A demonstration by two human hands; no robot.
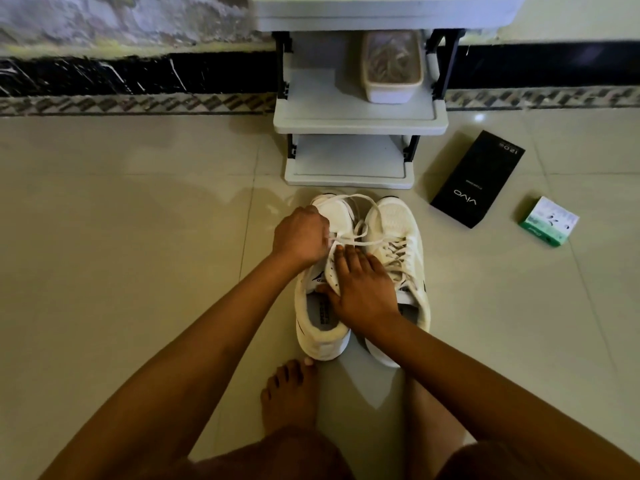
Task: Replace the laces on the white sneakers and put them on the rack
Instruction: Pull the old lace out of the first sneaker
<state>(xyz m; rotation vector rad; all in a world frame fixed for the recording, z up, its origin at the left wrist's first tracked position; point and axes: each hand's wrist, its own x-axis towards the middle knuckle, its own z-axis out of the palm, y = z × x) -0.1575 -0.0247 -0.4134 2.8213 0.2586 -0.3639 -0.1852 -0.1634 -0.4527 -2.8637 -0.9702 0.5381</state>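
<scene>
The glossy beige floor tiles (121, 237) run up to a black marbled skirting band along the wall. The left hand (301, 237) is curled into a fist, pinching a flat white lace (360, 220) that loops loosely over the toe of the left sneaker (322, 327), a white mesh shoe with a padded collar and printed insole. The right hand (363, 292) lies flat and spread across that shoe's tongue and eyelet row, fingers extended, gripping nothing. Touching beside it, the right sneaker (398, 230) is fully laced in criss-cross. Just beyond their toes stands a grey plastic rack (356, 123) with black struts; a translucent tub (391, 64) of tangled laces sits on its shelf. Further right lie a matte black rectangular box (478, 178) and a small green-and-white carton (549, 221).
</scene>
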